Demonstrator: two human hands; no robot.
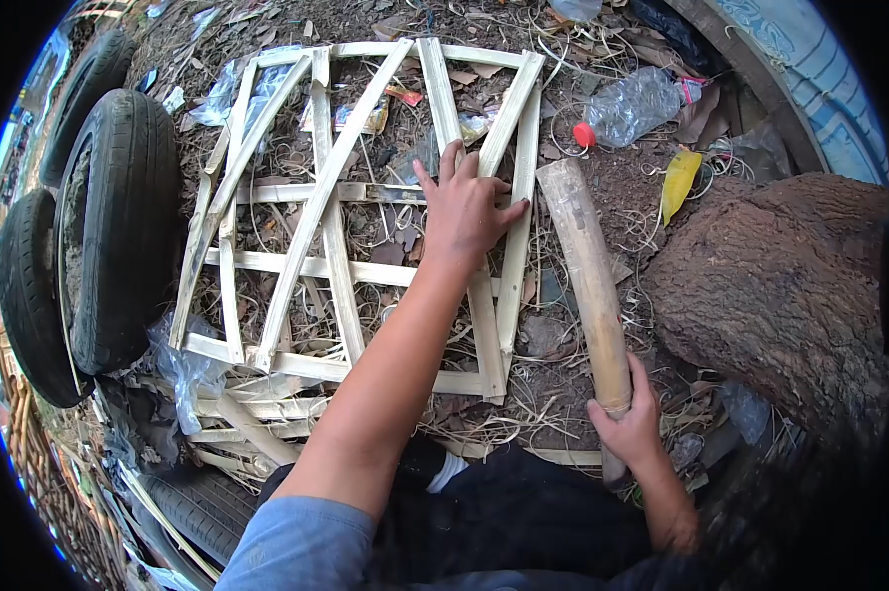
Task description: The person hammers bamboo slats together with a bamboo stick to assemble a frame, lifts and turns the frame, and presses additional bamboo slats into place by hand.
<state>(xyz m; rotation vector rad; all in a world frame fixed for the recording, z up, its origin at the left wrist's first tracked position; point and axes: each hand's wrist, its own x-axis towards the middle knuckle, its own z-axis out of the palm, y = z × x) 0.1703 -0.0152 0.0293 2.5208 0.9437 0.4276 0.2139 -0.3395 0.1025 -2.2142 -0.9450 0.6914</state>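
Observation:
A lattice of flat, pale bamboo strips lies on the ground, with long slats crossing several crosspieces. My left hand rests on its right part, fingers spread over the slats where a slanting strip meets a crosspiece. The palm hides that crossing. On the right, my right hand is wrapped around the lower end of a thick bamboo stick. The stick points away from me, just beside the lattice's right edge, and its lower tip shows below my fingers.
Old tyres stand at the left. A tree stump is close on the right, with a yellow leaf and a plastic bottle with a red cap beyond. Thin shavings and plastic scraps litter the soil.

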